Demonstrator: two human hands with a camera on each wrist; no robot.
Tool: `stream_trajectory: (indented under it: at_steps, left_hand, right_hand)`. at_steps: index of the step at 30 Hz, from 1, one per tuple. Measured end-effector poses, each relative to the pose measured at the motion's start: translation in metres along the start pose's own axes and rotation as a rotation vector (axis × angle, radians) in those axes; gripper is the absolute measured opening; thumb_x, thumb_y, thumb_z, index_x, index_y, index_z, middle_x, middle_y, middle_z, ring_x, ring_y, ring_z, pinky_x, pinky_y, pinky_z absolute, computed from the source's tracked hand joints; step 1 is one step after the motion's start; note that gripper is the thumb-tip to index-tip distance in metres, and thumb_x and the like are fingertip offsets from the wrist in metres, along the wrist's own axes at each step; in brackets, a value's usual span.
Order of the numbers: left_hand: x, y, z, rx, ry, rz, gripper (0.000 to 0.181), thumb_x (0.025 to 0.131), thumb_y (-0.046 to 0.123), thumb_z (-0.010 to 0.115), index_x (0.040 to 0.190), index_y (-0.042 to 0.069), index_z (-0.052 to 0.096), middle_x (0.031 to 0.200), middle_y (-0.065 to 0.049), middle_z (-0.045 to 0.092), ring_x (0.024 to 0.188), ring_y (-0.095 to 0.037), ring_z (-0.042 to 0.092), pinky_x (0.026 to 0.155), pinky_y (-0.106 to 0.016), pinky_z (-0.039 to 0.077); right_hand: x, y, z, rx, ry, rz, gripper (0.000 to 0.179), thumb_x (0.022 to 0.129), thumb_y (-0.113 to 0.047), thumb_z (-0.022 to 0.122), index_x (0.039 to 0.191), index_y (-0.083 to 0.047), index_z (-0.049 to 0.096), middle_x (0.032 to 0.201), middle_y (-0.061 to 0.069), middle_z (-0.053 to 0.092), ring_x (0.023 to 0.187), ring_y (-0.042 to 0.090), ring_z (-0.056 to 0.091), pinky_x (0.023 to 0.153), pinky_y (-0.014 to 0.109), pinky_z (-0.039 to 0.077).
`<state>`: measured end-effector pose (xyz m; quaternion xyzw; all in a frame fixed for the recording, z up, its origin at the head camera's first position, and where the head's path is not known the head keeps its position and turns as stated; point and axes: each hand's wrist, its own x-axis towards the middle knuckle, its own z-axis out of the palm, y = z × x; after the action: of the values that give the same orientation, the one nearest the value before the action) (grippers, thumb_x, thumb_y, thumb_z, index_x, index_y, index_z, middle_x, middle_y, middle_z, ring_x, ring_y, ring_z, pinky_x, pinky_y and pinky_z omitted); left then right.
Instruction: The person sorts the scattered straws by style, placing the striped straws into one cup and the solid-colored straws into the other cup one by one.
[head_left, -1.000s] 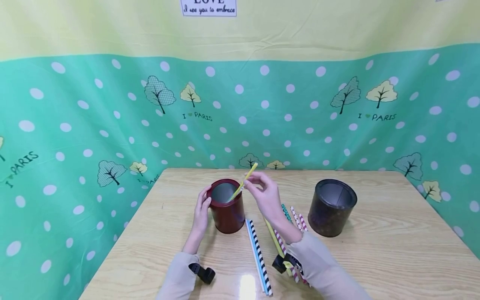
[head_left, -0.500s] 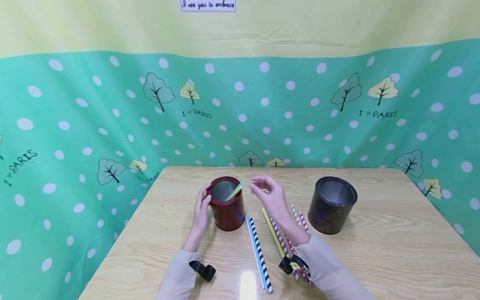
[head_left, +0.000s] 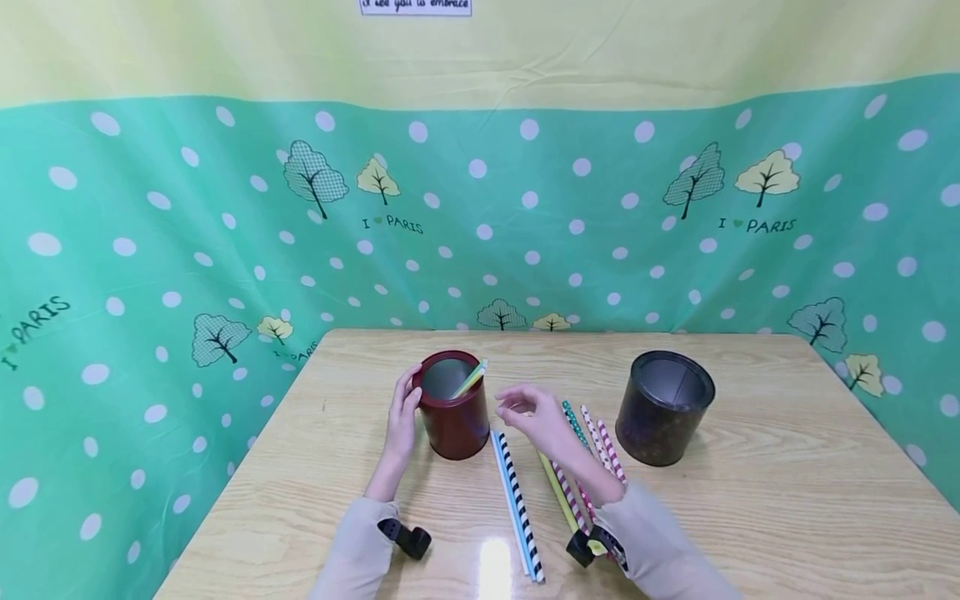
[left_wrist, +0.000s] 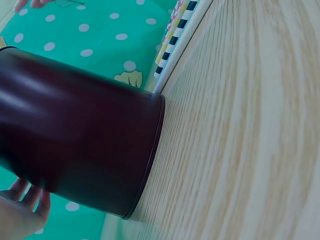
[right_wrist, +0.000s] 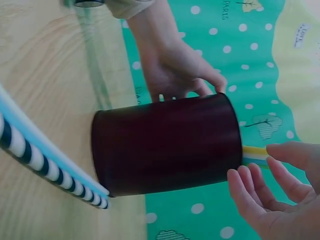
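On the table (head_left: 750, 517), a red can (head_left: 456, 429) partly hides its straws (head_left: 470, 381).

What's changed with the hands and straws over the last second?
The right hand let go of the thin yellow straw and moved down and nearer; the straw slid lower into the glossy dark red cylindrical can. The left hand stayed on that can; the black cylindrical can stayed put.

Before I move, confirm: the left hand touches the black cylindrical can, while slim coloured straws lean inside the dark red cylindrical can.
The touch is wrong: in the head view, the left hand touches the dark red cylindrical can. Slim coloured straws lean inside it.
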<state>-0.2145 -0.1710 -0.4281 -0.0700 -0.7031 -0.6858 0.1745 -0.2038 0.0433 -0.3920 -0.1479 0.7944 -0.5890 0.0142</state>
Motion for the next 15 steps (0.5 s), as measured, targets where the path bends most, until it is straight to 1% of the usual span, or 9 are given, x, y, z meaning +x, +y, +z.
stream_trajectory:
  at_steps: [6, 10, 12, 15]
  left_hand:
    - [0.001, 0.0, 0.0, -0.004, 0.0, 0.004, 0.038, 0.092, 0.002, 0.032, 0.129, -0.004, 0.035, 0.126, -0.025, 0.042, 0.112, -0.026, 0.039, 0.087, -0.018, 0.032]
    - [0.0, 0.001, 0.0, -0.011, 0.005, 0.005, 0.038, 0.092, 0.002, 0.033, 0.129, -0.004, 0.035, 0.125, -0.025, 0.042, 0.111, -0.022, 0.04, 0.087, -0.018, 0.031]
    - [0.0, 0.001, 0.0, -0.014, 0.005, 0.005, 0.038, 0.092, 0.002, 0.033, 0.129, -0.004, 0.035, 0.125, -0.026, 0.042, 0.112, -0.023, 0.039, 0.088, -0.018, 0.031]
    - [0.0, 0.001, 0.0, -0.015, 0.003, 0.003, 0.038, 0.092, 0.002, 0.033, 0.129, -0.004, 0.035, 0.126, -0.026, 0.042, 0.113, -0.027, 0.038, 0.088, -0.018, 0.031]
  right_hand:
    - [-0.004, 0.013, 0.006, -0.084, -0.094, -0.013, 0.023, 0.081, -0.008, 0.061, 0.102, 0.0, 0.059, 0.088, 0.006, 0.061, 0.082, 0.02, 0.057, 0.066, 0.026, 0.047]
    - [-0.007, 0.022, 0.01, -0.104, -0.157, -0.028, 0.023, 0.081, -0.005, 0.059, 0.103, 0.002, 0.058, 0.089, 0.01, 0.061, 0.081, 0.021, 0.057, 0.066, 0.026, 0.048]
    - [-0.009, 0.026, 0.012, -0.113, -0.175, -0.033, 0.022, 0.08, -0.003, 0.06, 0.102, 0.003, 0.058, 0.088, 0.011, 0.062, 0.08, 0.021, 0.058, 0.065, 0.025, 0.048]
    - [-0.01, 0.03, 0.015, -0.134, -0.187, -0.03, 0.022, 0.078, -0.001, 0.06, 0.1, 0.003, 0.059, 0.086, 0.011, 0.062, 0.076, 0.02, 0.058, 0.062, 0.023, 0.048]
